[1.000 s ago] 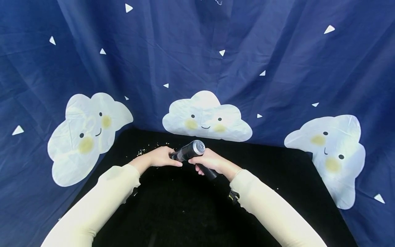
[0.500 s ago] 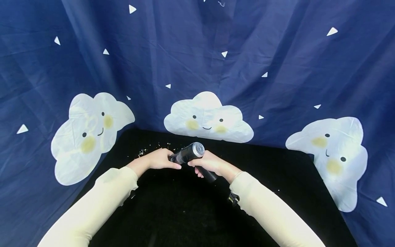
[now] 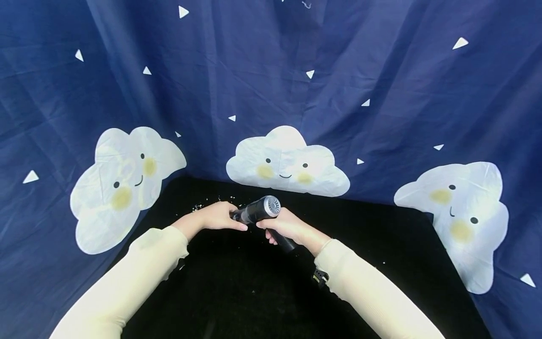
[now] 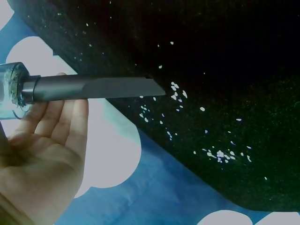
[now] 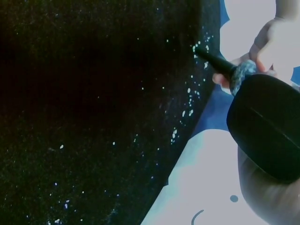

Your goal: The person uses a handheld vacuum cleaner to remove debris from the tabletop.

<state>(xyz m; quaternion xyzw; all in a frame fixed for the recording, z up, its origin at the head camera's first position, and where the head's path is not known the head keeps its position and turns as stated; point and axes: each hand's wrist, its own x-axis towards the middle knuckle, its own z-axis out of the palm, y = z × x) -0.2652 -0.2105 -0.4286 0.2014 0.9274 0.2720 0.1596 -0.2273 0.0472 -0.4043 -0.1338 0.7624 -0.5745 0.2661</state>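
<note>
A handheld vacuum cleaner (image 3: 256,210) with a black body and a silver vented end is held over the black cloth. My right hand (image 3: 283,223) grips its dark handle, fingers wrapped round. The clear cup (image 4: 10,91) at its front leads into a long dark nozzle (image 4: 93,87) with a slanted tip. My left hand (image 4: 47,150) supports the nozzle near the cup, its fairly straight fingers lying behind it. White crumbs (image 4: 220,155) are scattered past the tip. In the right wrist view the nozzle tip overlaps a patch of crumbs (image 5: 205,47) near the cloth's edge.
The black cloth (image 3: 271,287) covers the working surface. Behind it hangs a dark blue curtain (image 3: 271,84) with white smiling clouds (image 3: 288,160) and small triangles. A few loose specks lie elsewhere on the cloth. A dark strap (image 3: 320,278) shows under the right sleeve.
The head view has shifted slightly, so the curtain's clouds sit a little further right. Both hands and the vacuum cleaner stay almost in place, with a very small shift left.
</note>
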